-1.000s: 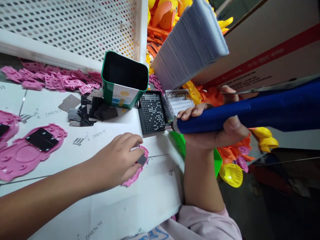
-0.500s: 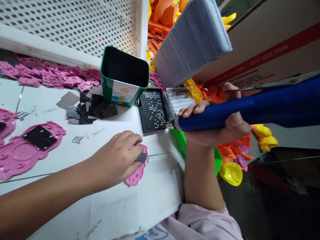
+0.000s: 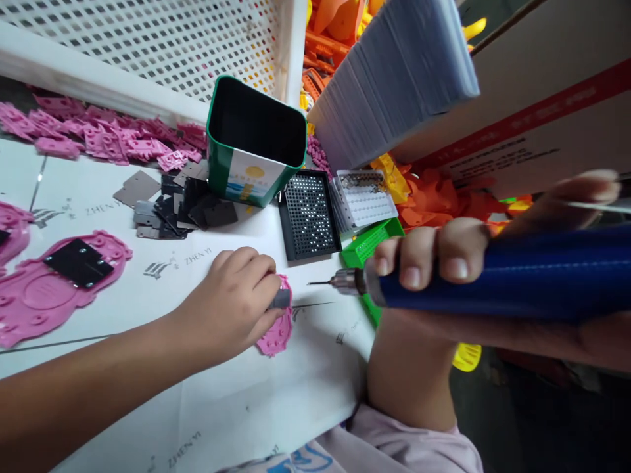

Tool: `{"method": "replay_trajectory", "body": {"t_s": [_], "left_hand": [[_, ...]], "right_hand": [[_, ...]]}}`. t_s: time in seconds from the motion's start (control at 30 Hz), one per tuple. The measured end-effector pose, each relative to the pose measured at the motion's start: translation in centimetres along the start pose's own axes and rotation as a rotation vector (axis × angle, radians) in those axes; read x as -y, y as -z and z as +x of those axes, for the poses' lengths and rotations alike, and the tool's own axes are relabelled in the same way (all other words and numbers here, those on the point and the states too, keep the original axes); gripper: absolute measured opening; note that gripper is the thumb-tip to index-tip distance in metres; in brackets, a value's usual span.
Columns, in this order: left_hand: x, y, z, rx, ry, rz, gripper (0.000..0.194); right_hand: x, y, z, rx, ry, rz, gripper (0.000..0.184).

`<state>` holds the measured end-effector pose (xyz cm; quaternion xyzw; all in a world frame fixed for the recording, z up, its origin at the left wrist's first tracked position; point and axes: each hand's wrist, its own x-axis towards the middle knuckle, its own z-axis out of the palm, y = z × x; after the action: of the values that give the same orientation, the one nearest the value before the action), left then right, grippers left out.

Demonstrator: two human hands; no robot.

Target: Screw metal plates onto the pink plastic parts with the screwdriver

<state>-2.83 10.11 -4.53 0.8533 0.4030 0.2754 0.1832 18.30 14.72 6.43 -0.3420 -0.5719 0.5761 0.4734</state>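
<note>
My left hand (image 3: 239, 305) is closed on a pink plastic part (image 3: 276, 336) lying on the white table, its fingers and thumb pressing a dark grey plate (image 3: 280, 299) on that part. My right hand (image 3: 444, 263) wraps round a blue electric screwdriver (image 3: 497, 272), held level above the table's right side. The thin bit (image 3: 319, 283) points left toward the pink part, a short way off from it. Behind the bit sits a black screw tray (image 3: 310, 213) dotted with shiny screws. Whether a screw sits on the bit is too small to tell.
A green tin (image 3: 256, 141) stands behind a pile of dark plates (image 3: 192, 207). Larger pink parts (image 3: 44, 299) lie at left, one with a black plate screwed on. Small pink pieces (image 3: 108, 135) line a white basket (image 3: 148, 52). A green basket (image 3: 379, 236), paper stack (image 3: 394, 85) and carton (image 3: 542, 98) stand right.
The screwdriver has moved away from the screw tray, down and toward me, its bit now in plain view. My left hand stays on the pink part. The view has shifted slightly.
</note>
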Motion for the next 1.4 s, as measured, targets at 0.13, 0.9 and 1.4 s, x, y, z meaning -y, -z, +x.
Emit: {"method": "replay_trajectory", "body": {"t_s": [0.13, 0.9, 1.4], "left_hand": [[0.0, -0.1, -0.1, -0.014, 0.018, 0.015, 0.014], [-0.2, -0.5, -0.2, -0.023, 0.033, 0.089, 0.008], [-0.7, -0.4, -0.1, 0.007, 0.067, 0.166, 0.008]], "right_hand": [[-2.4, -2.0, -0.5, 0.041, 0.130, 0.157, 0.036], [-4.2, -2.9, -1.4, 0.072, 0.196, 0.011, 0.043], [-4.1, -2.5, -1.2, 0.097, 0.217, 0.015, 0.047]]}}
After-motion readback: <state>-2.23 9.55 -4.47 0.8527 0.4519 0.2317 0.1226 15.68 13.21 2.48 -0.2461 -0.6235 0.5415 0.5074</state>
